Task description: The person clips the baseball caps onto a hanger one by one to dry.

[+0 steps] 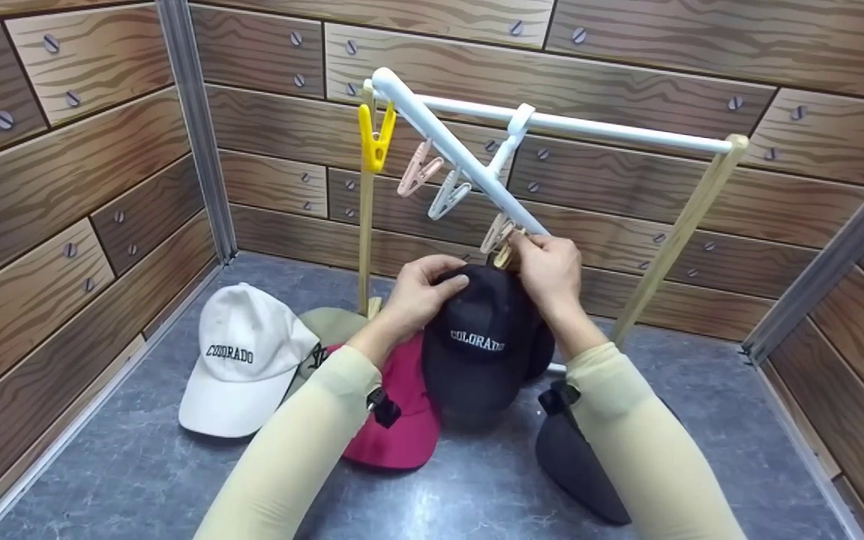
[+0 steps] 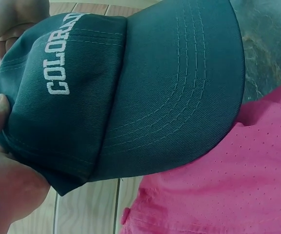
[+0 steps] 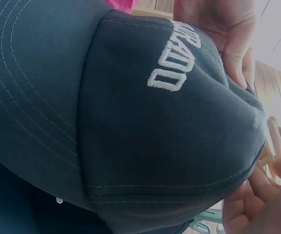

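Note:
A black baseball cap (image 1: 477, 307) with white COLORADO lettering hangs brim down in the middle of the head view. My left hand (image 1: 421, 291) pinches its crown on the left, thumb in front. At the top right of the crown, my right hand (image 1: 553, 274) pinches a beige clothespin (image 1: 503, 257) on the light-blue hanger bar (image 1: 451, 146). In the right wrist view, this clothespin (image 3: 267, 155) is at the crown's top edge; whether it bites the fabric I cannot tell. The cap's brim (image 2: 179, 87) overlaps a magenta cap (image 2: 228, 180) in the left wrist view.
A yellow clothespin (image 1: 376, 139), a pink one (image 1: 418, 171) and a pale one (image 1: 449, 196) hang along the bar. The hanger hooks over a rack rail (image 1: 627, 135). A white cap (image 1: 241, 360), an olive cap (image 1: 338, 324) and a dark cap (image 1: 578, 457) lie around.

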The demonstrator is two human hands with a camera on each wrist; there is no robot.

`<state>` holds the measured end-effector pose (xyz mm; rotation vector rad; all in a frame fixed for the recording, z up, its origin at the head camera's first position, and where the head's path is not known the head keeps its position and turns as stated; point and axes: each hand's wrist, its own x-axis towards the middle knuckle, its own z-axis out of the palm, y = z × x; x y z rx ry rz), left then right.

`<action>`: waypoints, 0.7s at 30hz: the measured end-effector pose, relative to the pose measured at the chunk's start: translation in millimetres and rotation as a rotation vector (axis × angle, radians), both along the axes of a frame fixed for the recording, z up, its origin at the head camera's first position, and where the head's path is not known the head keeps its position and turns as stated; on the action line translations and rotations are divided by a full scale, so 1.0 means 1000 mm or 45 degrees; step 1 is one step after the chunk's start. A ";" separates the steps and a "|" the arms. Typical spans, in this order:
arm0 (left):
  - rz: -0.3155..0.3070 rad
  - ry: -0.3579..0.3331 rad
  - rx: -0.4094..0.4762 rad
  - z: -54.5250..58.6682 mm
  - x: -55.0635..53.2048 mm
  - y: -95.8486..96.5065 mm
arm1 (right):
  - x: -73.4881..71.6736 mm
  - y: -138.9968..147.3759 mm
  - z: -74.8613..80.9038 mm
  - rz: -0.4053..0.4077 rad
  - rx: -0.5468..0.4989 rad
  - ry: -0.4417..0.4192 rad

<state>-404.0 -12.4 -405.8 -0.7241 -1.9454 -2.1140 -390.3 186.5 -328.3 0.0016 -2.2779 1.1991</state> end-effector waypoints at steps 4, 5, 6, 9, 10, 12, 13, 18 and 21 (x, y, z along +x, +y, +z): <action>0.014 0.005 0.023 0.000 -0.001 0.001 | 0.002 0.000 0.002 0.011 -0.013 -0.032; 0.021 0.005 0.024 0.000 -0.001 0.002 | 0.002 0.000 0.003 0.011 -0.011 -0.037; 0.027 0.005 0.025 0.000 -0.001 0.002 | 0.003 0.000 0.003 0.011 -0.005 -0.036; 0.042 -0.001 0.023 0.001 0.000 0.003 | 0.003 0.000 0.004 0.011 -0.007 -0.042; 0.047 -0.003 0.023 0.001 0.000 0.003 | 0.003 0.001 0.004 0.013 -0.008 -0.043; 0.053 -0.010 0.030 0.002 0.000 0.004 | 0.003 0.001 0.003 0.017 -0.011 -0.042; 0.059 -0.012 0.033 0.002 0.000 0.004 | 0.003 0.001 0.003 0.020 -0.015 -0.044; 0.099 -0.025 0.057 0.001 0.001 0.007 | 0.004 0.002 0.002 0.057 -0.063 -0.038; 0.134 -0.033 0.065 0.001 0.002 0.009 | 0.004 0.002 0.002 0.071 -0.097 -0.043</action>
